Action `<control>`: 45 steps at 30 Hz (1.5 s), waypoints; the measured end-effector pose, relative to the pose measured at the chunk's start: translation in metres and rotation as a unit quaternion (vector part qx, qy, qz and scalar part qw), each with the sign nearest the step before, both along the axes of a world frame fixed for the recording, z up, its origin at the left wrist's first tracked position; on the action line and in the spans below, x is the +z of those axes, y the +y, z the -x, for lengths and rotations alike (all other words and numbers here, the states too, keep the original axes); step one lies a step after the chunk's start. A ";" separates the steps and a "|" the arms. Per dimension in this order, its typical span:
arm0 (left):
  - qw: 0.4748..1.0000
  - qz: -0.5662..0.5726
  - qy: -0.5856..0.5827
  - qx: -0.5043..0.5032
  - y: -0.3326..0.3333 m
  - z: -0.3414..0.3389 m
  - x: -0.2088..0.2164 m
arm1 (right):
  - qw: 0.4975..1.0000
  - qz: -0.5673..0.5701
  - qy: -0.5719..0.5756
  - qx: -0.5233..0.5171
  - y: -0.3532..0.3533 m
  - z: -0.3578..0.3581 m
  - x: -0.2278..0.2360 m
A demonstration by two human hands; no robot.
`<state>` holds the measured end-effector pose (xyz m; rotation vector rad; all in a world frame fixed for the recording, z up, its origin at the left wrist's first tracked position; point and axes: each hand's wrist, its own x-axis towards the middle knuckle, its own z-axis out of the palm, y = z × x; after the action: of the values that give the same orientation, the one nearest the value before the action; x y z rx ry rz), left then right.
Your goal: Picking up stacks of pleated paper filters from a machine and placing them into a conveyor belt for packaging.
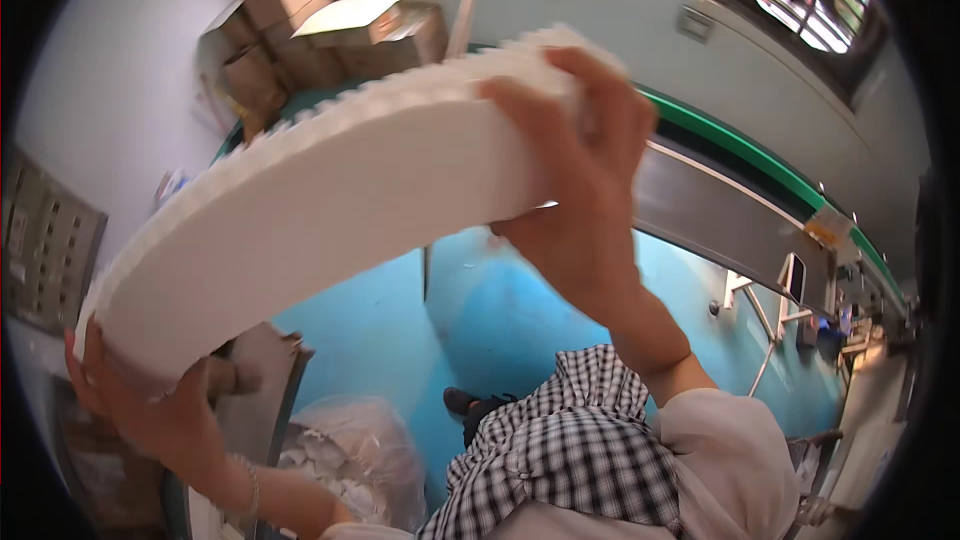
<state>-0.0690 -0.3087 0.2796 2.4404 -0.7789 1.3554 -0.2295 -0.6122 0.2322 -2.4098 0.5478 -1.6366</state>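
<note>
Held up across my view is a long white block [290,210], with a smooth broad face and a ridged, toothed far edge. It looks curved in this view, and its exact kind does not show. My left hand [155,410] grips its lower left end, fingers wrapped around the edge. At the upper right end my right hand [580,180] clasps it, thumb and fingers spread over the top and side. Motion blurs the right fingers a little.
Cardboard boxes [345,25] are piled at the far left by the wall. A long conveyor [730,215] with a green edge runs along the right. Below, a clear plastic bag [360,450] with white scraps stands on the blue floor [490,310]. A grey panel [50,230] is at the left.
</note>
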 end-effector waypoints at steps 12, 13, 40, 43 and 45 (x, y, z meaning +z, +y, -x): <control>0.873 -0.064 0.279 -0.396 -0.444 0.161 -0.204 | 0.896 -0.138 0.203 -0.370 -0.210 0.320 -0.152; 0.848 -0.102 0.340 -0.394 -0.466 0.182 -0.222 | 0.894 -0.138 0.200 -0.375 -0.222 0.344 -0.173; 0.764 -0.043 0.470 -0.440 -0.611 0.166 -0.354 | 0.787 -0.581 0.040 -0.205 -0.383 0.464 -0.323; 0.843 -0.180 0.431 -0.268 -0.599 0.164 -0.338 | 0.786 -0.563 0.023 -0.254 -0.403 0.436 -0.332; 0.840 -0.287 0.435 -0.152 -0.597 0.160 -0.319 | 0.761 -0.580 0.063 -0.283 -0.409 0.410 -0.315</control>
<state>-0.2294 -0.9057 -0.0397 2.7363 -1.3156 -0.2096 -0.6396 -1.0214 -0.0825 -1.4058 1.7811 -0.7332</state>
